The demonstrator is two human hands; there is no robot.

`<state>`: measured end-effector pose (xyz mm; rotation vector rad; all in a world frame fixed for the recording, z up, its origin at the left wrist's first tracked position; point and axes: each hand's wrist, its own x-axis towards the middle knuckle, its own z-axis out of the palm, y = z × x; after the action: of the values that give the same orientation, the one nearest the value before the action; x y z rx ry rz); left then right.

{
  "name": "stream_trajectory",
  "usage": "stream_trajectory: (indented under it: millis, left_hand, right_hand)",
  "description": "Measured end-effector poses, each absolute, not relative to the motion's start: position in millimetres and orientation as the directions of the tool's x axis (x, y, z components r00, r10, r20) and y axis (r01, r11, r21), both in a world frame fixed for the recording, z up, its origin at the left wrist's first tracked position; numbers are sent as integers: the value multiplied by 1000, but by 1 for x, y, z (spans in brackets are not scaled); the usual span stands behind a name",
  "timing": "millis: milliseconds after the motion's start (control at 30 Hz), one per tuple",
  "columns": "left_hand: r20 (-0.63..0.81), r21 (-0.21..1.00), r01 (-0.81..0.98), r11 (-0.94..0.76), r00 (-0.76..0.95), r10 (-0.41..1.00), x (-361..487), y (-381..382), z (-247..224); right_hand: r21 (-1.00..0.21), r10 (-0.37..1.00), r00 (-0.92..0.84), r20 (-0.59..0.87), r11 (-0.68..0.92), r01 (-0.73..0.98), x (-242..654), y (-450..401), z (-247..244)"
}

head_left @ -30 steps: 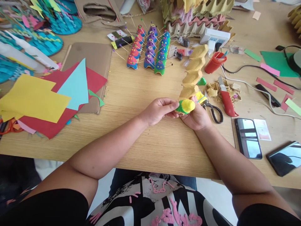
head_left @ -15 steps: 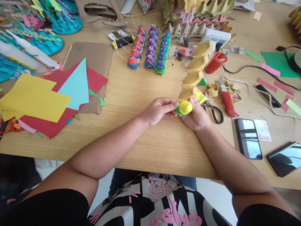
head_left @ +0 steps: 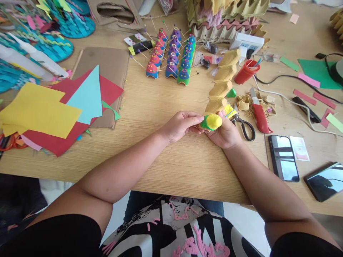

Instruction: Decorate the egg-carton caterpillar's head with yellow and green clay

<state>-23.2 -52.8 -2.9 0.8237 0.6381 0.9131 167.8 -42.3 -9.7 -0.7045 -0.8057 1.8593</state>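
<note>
A strip of tan egg-carton cups [head_left: 222, 88] points away from me, its nearest cup covered in yellow and green clay [head_left: 213, 122]. My left hand [head_left: 183, 125] pinches the green edge of that cup from the left, thumb on top. My right hand [head_left: 225, 132] grips the strip's near end from the right, its fingers partly hidden beneath it. Just beyond my right hand lies a yellow packet [head_left: 229, 111], beside black-handled scissors [head_left: 244, 127]. Behind the strip's near part is a green clay lump [head_left: 231, 93].
Three rows of painted carton caterpillars [head_left: 173, 53] with pins stand at the back. A red cup [head_left: 246, 72], red-handled knife [head_left: 260, 114], cables and two phones [head_left: 284, 157] are on the right. Coloured sheets [head_left: 43, 110] and cardboard [head_left: 104, 64] lie left.
The clay-covered cup and strip have shifted very slightly to the right. Both hands keep their hold, almost unmoved.
</note>
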Motion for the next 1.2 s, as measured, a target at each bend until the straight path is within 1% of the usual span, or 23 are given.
stream_trajectory:
  millis: [300,533,767,1000,1200]
  left_hand:
    - [-119,885,-361,293,433,893,-25,-52,-6]
    - [-102,897,-349,271,434,895,-25,-52,-8]
    - [-114,902,-334,272,425,898,-25,-52,-7]
    - [-115,915,-310,259,415,903,-25,-53,-5]
    - [-113,925,-293,241,394,912,-24,-54,-4]
  right_hand:
    - [-781,924,-353,-146,-327,-533,167,-42,-11]
    - [-782,922,-362,-140,-327,-530,167,-42,-12]
    - [-795,916,-384,-111,-314,-519,166,-43,-10]
    - [-807,922,-369,-113,-302,-508,165,-43,-11]
    - [-792,923,-371,-106,-304,-529,165,-44,-10]
